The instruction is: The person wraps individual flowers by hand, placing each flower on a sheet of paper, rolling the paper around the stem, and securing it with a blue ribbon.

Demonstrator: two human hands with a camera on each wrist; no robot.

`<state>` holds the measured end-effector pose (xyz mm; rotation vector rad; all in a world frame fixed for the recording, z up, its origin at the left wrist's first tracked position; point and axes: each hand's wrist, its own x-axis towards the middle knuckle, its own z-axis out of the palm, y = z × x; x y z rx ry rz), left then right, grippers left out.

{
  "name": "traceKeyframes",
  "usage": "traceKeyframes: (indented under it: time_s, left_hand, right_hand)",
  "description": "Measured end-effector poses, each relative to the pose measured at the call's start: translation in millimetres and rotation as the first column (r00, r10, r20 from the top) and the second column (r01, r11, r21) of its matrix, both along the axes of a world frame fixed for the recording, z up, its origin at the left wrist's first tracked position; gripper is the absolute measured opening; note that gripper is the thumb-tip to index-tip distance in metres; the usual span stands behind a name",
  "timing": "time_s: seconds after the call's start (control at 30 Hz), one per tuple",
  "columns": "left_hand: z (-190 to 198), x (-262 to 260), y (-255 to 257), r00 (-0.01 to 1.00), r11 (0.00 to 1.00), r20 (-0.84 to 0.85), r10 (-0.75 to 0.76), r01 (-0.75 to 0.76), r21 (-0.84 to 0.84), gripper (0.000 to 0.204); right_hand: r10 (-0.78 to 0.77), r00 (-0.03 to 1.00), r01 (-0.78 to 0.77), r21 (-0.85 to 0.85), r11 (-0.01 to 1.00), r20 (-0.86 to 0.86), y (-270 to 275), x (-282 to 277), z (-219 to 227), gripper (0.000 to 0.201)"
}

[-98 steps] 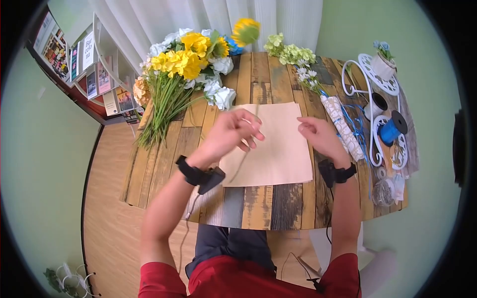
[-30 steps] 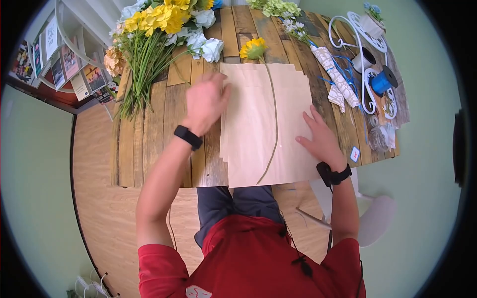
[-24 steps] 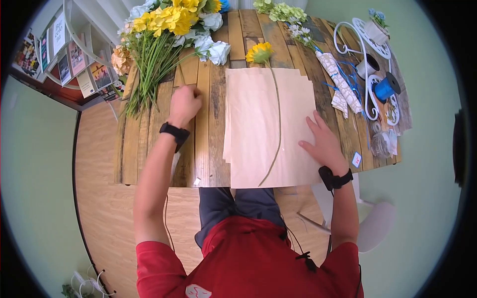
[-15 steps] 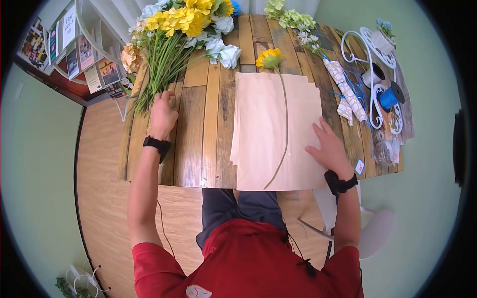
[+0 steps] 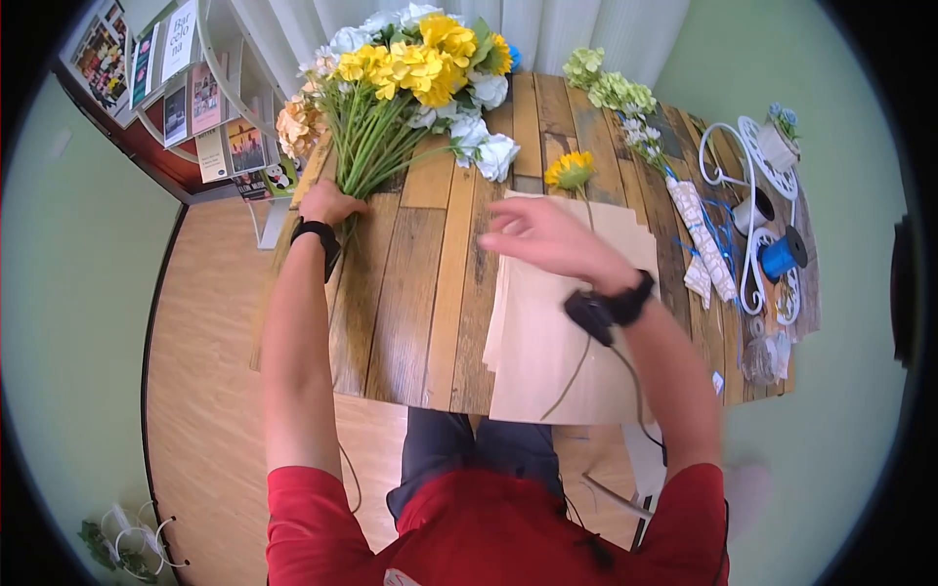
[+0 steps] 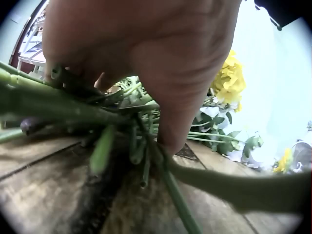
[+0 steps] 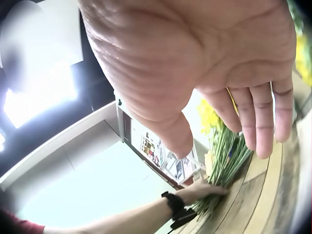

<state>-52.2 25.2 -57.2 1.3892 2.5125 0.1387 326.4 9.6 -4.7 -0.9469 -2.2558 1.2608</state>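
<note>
At the table's left, my left hand (image 5: 330, 202) grips the green stems (image 5: 376, 146) of a bunch of flowers with yellow blooms (image 5: 420, 73). In the left wrist view, the thumb and fingers (image 6: 178, 122) come down around the stems, close over the wood; some fingertips are hidden. My right hand (image 5: 547, 234) hovers over the sheets of brown wrapping paper (image 5: 528, 376). In the right wrist view its fingers (image 7: 263, 122) are extended, nothing held. On the paper lies the stem of a single sunflower (image 5: 571, 170), its head past the far edge; the right hand and wrist cover part of the stem.
Pale blue flowers (image 5: 496, 156) lie beside the bunch. Green hydrangeas (image 5: 620, 93) and a patterned wrapped bundle (image 5: 702, 239) lie at the back right. Further right stand a white scrolled metal stand (image 5: 723, 156) and a blue ribbon spool (image 5: 782, 256). A bookshelf (image 5: 210, 59) stands left.
The sunflower, earlier raised in my left hand, now lies on the paper. My left hand has moved left and taken hold of the stems. My right hand has lifted off the paper and moved left.
</note>
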Motion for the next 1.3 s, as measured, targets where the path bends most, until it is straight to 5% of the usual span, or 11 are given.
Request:
traceKeyframes:
  time_s: [0.03,0.13,0.23,0.3,0.4,0.57,0.67,1.0,1.13,1.23,1.3]
  left_hand:
    - [-3.9,-2.8,3.0,1.0,0.998,-0.012,-0.014,0.015,0.064,0.061]
    - [2.2,5.9,0.8,0.987,0.995,0.141,-0.079,0.07,0.067,0.057]
    - [-1.0,19.2,-6.4,0.982,0.994,0.179,-0.065,0.048,0.099,0.053]
    - [-11.7,16.8,-7.4,0.982,0.995,0.182,-0.055,0.038,0.094,0.049]
    - [-13.0,23.7,-19.1,0.946,0.99,0.319,-0.053,0.009,0.138,0.046]
    - [1.6,48.9,-46.5,0.752,0.977,0.655,-0.074,-0.077,0.199,0.039]
    - [-26.2,51.8,-46.7,0.889,0.94,0.449,-0.091,-0.072,0.333,0.046]
    - [49.5,86.3,-64.6,0.874,0.848,0.398,-0.279,0.029,0.53,0.058]
    - [65.3,96.9,-70.9,0.658,0.829,0.634,-0.407,-0.026,0.559,0.045]
    - [69.4,102.0,-72.0,0.298,0.806,0.777,-0.555,-0.04,0.591,0.037]
    - [70.2,103.5,-71.2,0.19,0.814,0.803,-0.564,-0.034,0.58,0.036]
  right_hand:
    - [0.045,0.999,-0.043,-0.133,0.99,0.008,8.7,-27.2,-6.1,0.069]
    - [0.115,0.993,-0.107,-0.258,0.96,0.015,32.3,-97.9,-40.9,0.068]
    - [0.004,1.0,-0.018,-0.539,0.842,-0.027,50.7,-151.6,-78.4,0.065]
    - [-0.267,0.939,0.011,-0.756,0.655,-0.218,54.1,-174.0,-84.4,0.06]
    - [-0.347,0.76,-0.346,-0.793,0.501,-0.55,58.9,-202.3,-87.7,0.053]
    - [-0.548,0.599,-0.423,-0.812,0.403,-0.584,52.3,-220.7,-96.2,0.037]
    - [-0.489,0.549,-0.594,-0.728,0.342,-0.678,56.1,-214.8,-109.2,0.032]
    - [-0.395,0.478,-0.566,-0.619,0.544,-0.784,57.5,-187.6,-53.0,0.046]
    - [-0.238,0.421,-0.623,-0.47,0.625,-0.875,52.0,-168.5,-18.4,0.075]
    - [-0.169,0.307,-0.713,-0.344,0.611,-0.937,54.2,-160.2,-4.0,0.089]
    - [-0.135,0.298,-0.738,-0.318,0.595,-0.945,56.9,-157.6,5.1,0.089]
